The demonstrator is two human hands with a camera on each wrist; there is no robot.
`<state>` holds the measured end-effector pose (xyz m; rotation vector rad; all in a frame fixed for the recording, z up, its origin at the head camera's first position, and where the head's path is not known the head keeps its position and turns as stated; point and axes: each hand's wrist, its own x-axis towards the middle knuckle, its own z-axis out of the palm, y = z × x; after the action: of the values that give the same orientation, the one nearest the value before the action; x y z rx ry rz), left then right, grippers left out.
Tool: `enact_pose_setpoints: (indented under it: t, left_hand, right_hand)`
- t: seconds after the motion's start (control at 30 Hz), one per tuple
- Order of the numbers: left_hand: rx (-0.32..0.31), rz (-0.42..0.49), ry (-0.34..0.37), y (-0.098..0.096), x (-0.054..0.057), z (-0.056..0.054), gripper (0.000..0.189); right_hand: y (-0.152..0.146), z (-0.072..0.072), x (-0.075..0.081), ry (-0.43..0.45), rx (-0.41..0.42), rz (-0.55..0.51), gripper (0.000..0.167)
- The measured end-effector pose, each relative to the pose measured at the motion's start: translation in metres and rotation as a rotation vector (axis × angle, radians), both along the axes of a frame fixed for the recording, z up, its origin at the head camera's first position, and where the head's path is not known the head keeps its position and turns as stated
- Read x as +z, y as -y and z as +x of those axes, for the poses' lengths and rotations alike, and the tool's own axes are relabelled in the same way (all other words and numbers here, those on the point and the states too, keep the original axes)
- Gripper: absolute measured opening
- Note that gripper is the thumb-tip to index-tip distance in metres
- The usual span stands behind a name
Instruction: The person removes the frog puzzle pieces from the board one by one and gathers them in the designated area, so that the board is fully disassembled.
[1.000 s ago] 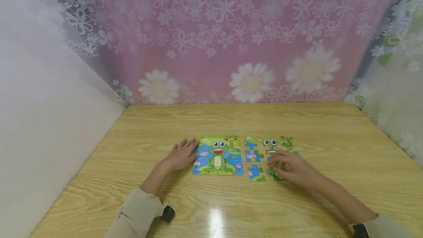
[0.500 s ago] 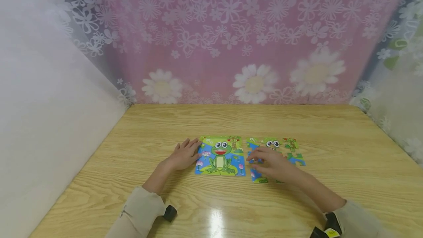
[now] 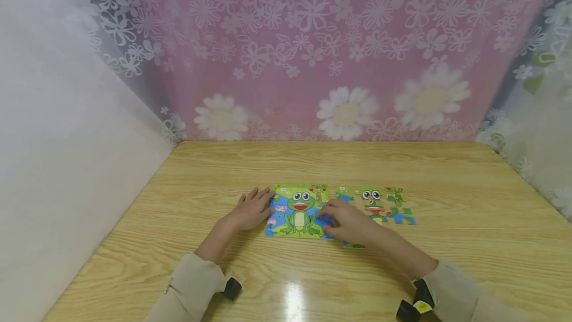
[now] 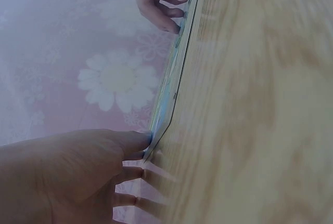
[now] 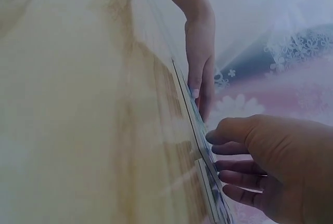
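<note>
A square frog picture board [image 3: 298, 218] lies flat on the wooden table. My left hand [image 3: 250, 211] rests at its left edge, fingers straight, thumb on the border; the left wrist view shows that thumb [image 4: 138, 141] touching the board's corner. Over the board's right edge is my right hand [image 3: 350, 222], fingers slightly bent, covering part of the picture. In the right wrist view, that hand [image 5: 281, 161] has loosely bent, spread fingers and no object between them. Frog jigsaw pieces [image 3: 402, 215] lie right of the board, some hidden beneath the right hand and forearm.
The wood-grain table [image 3: 147, 242] runs back to a pink flowered curtain [image 3: 277, 63]. Pale cloth [image 3: 67, 163] hangs along the left side, and a flowered sheet [image 3: 545, 128] bounds the right. Black devices are strapped at both wrists.
My right hand has moved left, from over the jigsaw pieces to the board's right edge, uncovering the frog's mouth piece and right-hand pieces. The left hand keeps its place on the board.
</note>
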<state>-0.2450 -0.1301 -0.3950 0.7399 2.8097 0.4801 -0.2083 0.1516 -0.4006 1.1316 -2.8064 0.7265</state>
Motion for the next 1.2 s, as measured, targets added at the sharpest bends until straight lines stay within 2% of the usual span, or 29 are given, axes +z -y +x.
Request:
enact_pose_setpoints:
  t: [0.2, 0.4, 0.8, 1.2]
  left_hand:
    - [0.005, -0.008, -0.003, 0.0006, -0.0045, -0.0024, 0.054]
    - [0.006, -0.011, -0.008, 0.0022, -0.0070, -0.0040, 0.055]
    - [0.007, -0.014, -0.002, 0.0018, -0.0065, -0.0037, 0.055]
    - [0.004, -0.012, 0.002, -0.0004, -0.0048, -0.0038, 0.055]
  right_hand:
    - [0.0012, 0.0030, 0.0021, -0.001, -0.010, 0.037, 0.028]
    - [0.0021, 0.0014, 0.0001, 0.031, -0.015, 0.019, 0.029]
    - [0.0018, 0.0020, 0.0004, 0.093, -0.029, -0.041, 0.033]
    - [-0.0002, 0.0021, -0.0005, 0.106, -0.039, -0.055, 0.034]
